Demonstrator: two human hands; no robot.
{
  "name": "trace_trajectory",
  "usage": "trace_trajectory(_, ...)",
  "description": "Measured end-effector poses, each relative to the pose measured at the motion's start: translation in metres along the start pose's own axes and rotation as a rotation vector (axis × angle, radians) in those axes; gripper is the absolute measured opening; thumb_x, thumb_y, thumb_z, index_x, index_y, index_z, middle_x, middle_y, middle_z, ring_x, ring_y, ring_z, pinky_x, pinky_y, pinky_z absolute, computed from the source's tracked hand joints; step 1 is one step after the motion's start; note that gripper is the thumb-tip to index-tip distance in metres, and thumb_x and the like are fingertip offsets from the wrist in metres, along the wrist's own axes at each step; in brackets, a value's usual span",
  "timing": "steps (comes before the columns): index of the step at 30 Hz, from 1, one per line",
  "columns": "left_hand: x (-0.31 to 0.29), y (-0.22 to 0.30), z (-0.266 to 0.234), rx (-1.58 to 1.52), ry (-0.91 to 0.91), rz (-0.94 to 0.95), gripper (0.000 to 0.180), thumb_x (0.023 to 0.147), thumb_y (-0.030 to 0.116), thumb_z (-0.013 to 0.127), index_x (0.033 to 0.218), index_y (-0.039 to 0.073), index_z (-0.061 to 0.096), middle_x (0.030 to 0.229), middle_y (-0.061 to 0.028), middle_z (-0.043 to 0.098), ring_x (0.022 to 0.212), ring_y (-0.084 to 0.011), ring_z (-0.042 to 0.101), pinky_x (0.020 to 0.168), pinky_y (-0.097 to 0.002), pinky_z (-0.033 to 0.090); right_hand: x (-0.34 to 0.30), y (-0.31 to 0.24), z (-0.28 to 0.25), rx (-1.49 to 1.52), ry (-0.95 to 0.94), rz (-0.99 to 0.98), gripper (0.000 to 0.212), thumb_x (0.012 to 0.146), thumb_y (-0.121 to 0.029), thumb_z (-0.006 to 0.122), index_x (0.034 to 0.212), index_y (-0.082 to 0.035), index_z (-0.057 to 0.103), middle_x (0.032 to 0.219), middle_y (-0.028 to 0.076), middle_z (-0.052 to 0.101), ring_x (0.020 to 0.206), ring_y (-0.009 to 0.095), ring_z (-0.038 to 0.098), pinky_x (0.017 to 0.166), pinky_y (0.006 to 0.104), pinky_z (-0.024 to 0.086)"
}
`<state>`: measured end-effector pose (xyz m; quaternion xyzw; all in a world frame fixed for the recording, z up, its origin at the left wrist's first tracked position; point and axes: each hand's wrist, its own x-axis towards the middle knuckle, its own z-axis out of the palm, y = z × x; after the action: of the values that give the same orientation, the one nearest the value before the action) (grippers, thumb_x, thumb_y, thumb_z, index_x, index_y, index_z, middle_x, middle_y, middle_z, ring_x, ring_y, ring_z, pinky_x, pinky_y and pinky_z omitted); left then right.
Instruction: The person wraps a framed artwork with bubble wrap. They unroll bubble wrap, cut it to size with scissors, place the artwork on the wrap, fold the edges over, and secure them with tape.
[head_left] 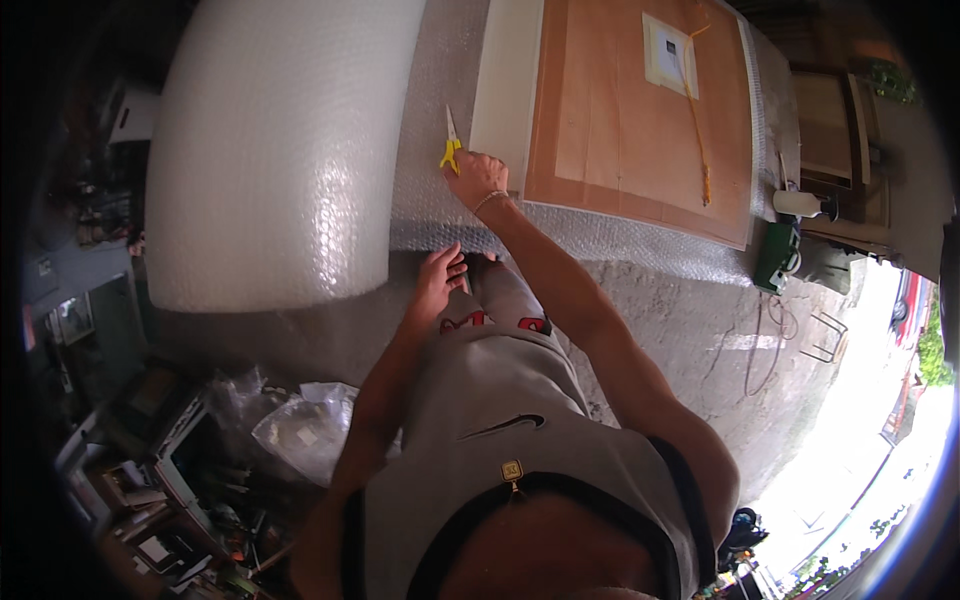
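Hovering in front of the lap, the left hand (436, 282) has its fingers loosely parted and looks empty, close to the near edge of the bubble wrap sheet (424, 165). The right hand (478, 182) is a little farther out, apart from the left, with its fingers at the yellow handles of the scissors (451, 152). Whether they have closed on the handles I cannot tell. The scissors lie over the sheet between the big roll (280, 160) and the brown panel (620, 130), blades pointing away from the body. They should be light, stiff and easy to manage; the handles are the place to take hold, well clear of the points. The sheet should be soft, springy and rather slippery, best pinched at its free edge or pressed flat with a palm. The roll is bulky but probably light for its bulk (mostly trapped air, after all), so two spread hands would suit it. The panel looks flat and stiff, likely awkward rather than heavy, and its edges seem the sound grip. Farther out, a yellow cord (698, 130), probably limp, rests across it.
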<state>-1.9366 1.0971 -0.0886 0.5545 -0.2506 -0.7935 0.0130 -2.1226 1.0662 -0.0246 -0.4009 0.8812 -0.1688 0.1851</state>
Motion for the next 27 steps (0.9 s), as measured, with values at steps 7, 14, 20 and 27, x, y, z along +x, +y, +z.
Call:
trace_trajectory(7, 0.017, -0.001, -0.013, -0.109, 0.011, 0.068, 0.026, 0.084, 0.038, 0.067, 0.080, 0.014, 0.057, 0.074, 0.0013, 0.058, 0.069, -0.0113, 0.057, 0.061, -0.0265, 0.043, 0.031, -0.004, 0.021, -0.049, -0.025, 0.075, 0.030, 0.079, -0.023, 0.059, 0.101, -0.003, 0.057, 0.087, 0.021, 0.065, 0.086, 0.039, 0.064, 0.073, 0.0458, 0.051)
trace_trajectory(14, 0.015, 0.000, -0.034, 0.204, -0.084, 0.260, 0.026, 0.085, 0.032, 0.066, 0.073, 0.009, 0.061, 0.069, 0.0005, 0.059, 0.062, -0.0078, 0.055, 0.055, -0.0218, 0.041, 0.024, 0.005, -0.003, 0.090, -0.077, 0.192, 0.048, 0.073, -0.023, 0.067, 0.113, 0.001, 0.055, 0.096, 0.019, 0.065, 0.090, 0.035, 0.064, 0.073, 0.0411, 0.053)
trace_trajectory(20, 0.006, 0.012, -0.029, 0.279, -0.125, 0.277, 0.025, 0.085, 0.032, 0.065, 0.078, 0.008, 0.064, 0.072, 0.0001, 0.061, 0.065, -0.0075, 0.056, 0.058, -0.0213, 0.041, -0.030, 0.027, -0.017, 1.299, -0.253, 0.289, 0.051, 0.078, -0.016, 0.066, 0.125, -0.003, 0.050, 0.095, 0.008, 0.064, 0.094, 0.023, 0.063, 0.071, 0.0328, 0.052)
trace_trajectory(27, 0.000, 0.011, -0.025, 0.380, -0.187, 0.330, 0.023, 0.085, 0.028, 0.067, 0.082, 0.006, 0.066, 0.073, -0.0008, 0.063, 0.065, -0.0066, 0.056, 0.059, -0.0210, 0.041, -0.182, 0.074, 0.039, 2.000, -0.176, 0.076, 0.048, 0.080, -0.009, 0.067, 0.124, -0.006, 0.050, 0.097, 0.005, 0.062, 0.093, 0.019, 0.061, 0.075, 0.0294, 0.047)
